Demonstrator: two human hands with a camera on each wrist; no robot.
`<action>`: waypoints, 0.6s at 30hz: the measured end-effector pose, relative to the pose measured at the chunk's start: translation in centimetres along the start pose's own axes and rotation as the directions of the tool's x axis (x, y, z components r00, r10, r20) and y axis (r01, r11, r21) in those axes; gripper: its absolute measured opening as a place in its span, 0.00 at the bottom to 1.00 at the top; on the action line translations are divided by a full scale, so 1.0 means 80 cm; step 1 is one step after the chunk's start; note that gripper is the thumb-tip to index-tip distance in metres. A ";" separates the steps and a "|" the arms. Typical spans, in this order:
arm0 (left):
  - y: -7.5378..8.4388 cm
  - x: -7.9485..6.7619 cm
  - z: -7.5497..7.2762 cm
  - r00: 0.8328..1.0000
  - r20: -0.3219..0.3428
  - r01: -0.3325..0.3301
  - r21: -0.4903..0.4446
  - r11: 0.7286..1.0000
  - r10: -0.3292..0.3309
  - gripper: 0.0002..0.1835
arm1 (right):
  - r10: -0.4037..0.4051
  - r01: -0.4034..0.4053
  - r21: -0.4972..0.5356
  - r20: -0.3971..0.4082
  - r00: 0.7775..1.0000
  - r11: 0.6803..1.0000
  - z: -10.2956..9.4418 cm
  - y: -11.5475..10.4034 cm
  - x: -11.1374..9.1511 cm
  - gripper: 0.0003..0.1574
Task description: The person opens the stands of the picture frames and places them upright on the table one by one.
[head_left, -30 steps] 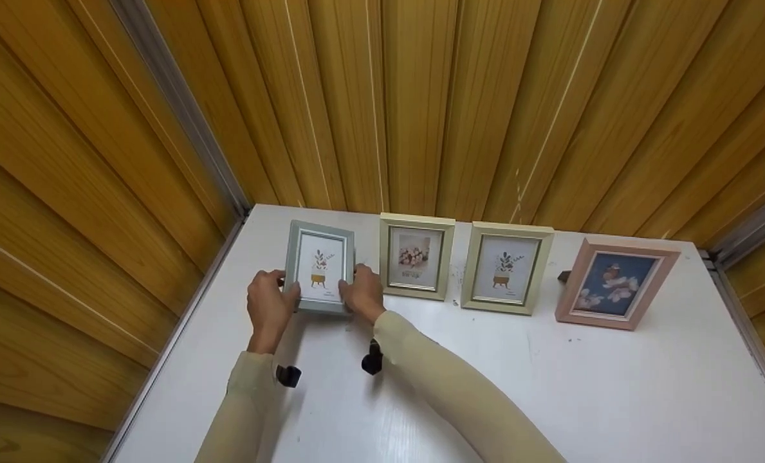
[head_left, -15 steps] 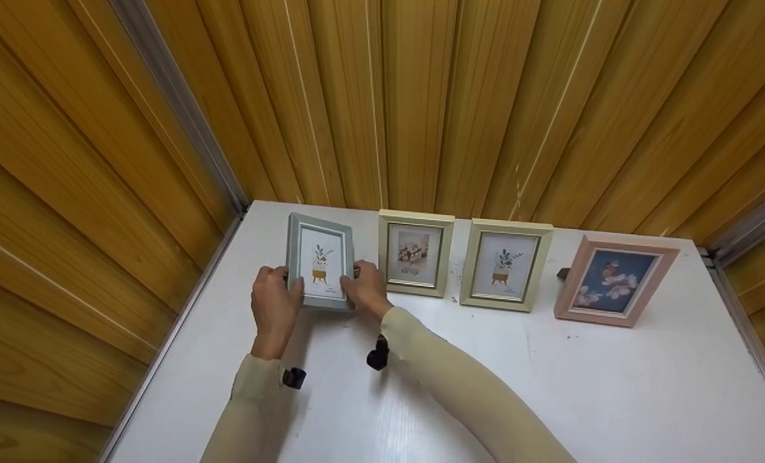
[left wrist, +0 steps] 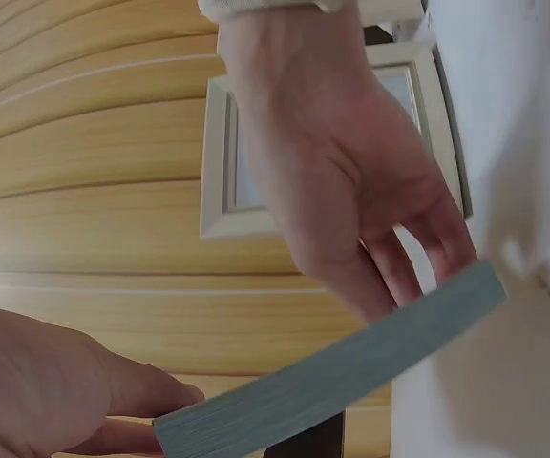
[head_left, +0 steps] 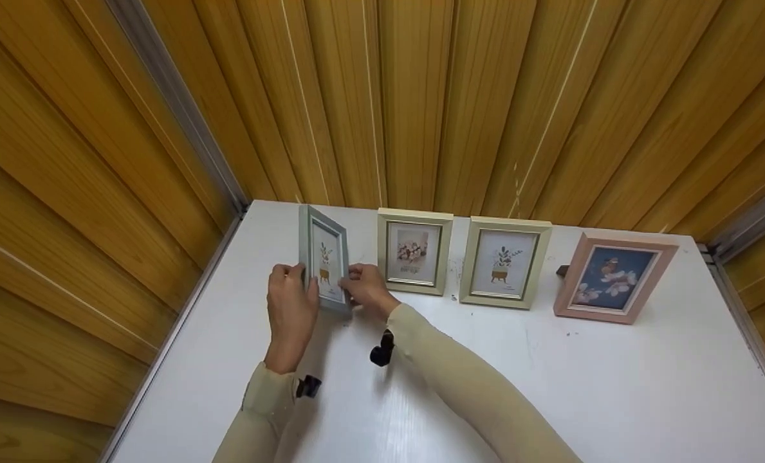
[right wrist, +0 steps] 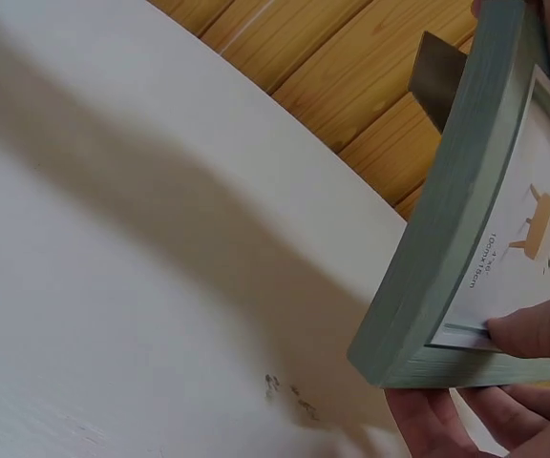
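Note:
A grey-green picture frame point(head_left: 337, 241) with a potted-plant print is held at the left of the table, turned so that its face angles to the right. My left hand point(head_left: 291, 315) grips its left side, thumb on the front. On the opposite side, my right hand point(head_left: 368, 287) pinches the edge near the lower corner. In the right wrist view, my right thumb presses the front of the frame point(right wrist: 447, 219) and a dark stand flap point(right wrist: 437, 81) sticks out behind it. Only the narrow side of the frame point(left wrist: 332, 367) faces the left wrist view.
Right of the held frame stand a cream frame point(head_left: 383, 254) with a flower print, another cream frame point(head_left: 543, 257) with a plant print, and a pink frame point(head_left: 652, 283) with blossoms. All are on the white table point(head_left: 581, 386), before wood-panelled walls point(head_left: 414, 96).
The grey-green frame has rotated from facing nearly forward to facing right. My left hand has moved rightward with it, while my right hand keeps its hold near the same place.

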State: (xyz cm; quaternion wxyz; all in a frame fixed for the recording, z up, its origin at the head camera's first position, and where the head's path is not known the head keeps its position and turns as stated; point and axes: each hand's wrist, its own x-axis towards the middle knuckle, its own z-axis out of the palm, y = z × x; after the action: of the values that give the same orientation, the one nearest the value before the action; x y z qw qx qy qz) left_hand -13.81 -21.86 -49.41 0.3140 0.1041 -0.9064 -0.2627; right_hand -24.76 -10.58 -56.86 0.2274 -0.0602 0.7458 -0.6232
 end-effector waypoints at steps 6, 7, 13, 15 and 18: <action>0.012 -0.005 0.001 1.000 -0.004 0.006 -0.033 0.999 -0.006 0.16 | 0.026 -0.033 0.081 0.083 0.996 0.996 0.001 0.005 0.000 0.22; 0.013 -0.005 0.001 1.000 -0.002 0.013 -0.039 0.999 -0.013 0.17 | 0.025 -0.033 0.087 0.087 0.996 0.996 0.000 0.006 0.001 0.22; 0.011 -0.004 -0.001 0.999 0.015 0.042 -0.079 0.996 -0.040 0.17 | 0.019 -0.030 0.100 0.105 0.994 0.995 0.000 0.011 0.003 0.22; 0.010 -0.004 -0.001 0.999 0.024 0.040 -0.091 0.995 -0.038 0.16 | 0.014 -0.024 0.090 0.106 0.994 0.996 -0.001 0.012 0.003 0.22; 0.008 -0.004 0.001 0.999 0.033 0.037 -0.095 0.995 -0.034 0.16 | 0.007 -0.014 0.069 0.105 0.994 0.998 -0.002 0.015 0.004 0.22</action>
State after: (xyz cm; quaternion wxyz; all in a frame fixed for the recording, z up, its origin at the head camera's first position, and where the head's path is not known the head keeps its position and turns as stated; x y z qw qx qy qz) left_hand -13.60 -21.21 -49.27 0.2996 0.1008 -0.8957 -0.3127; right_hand -24.91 -10.32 -58.08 0.2714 -0.0811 0.7111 -0.6435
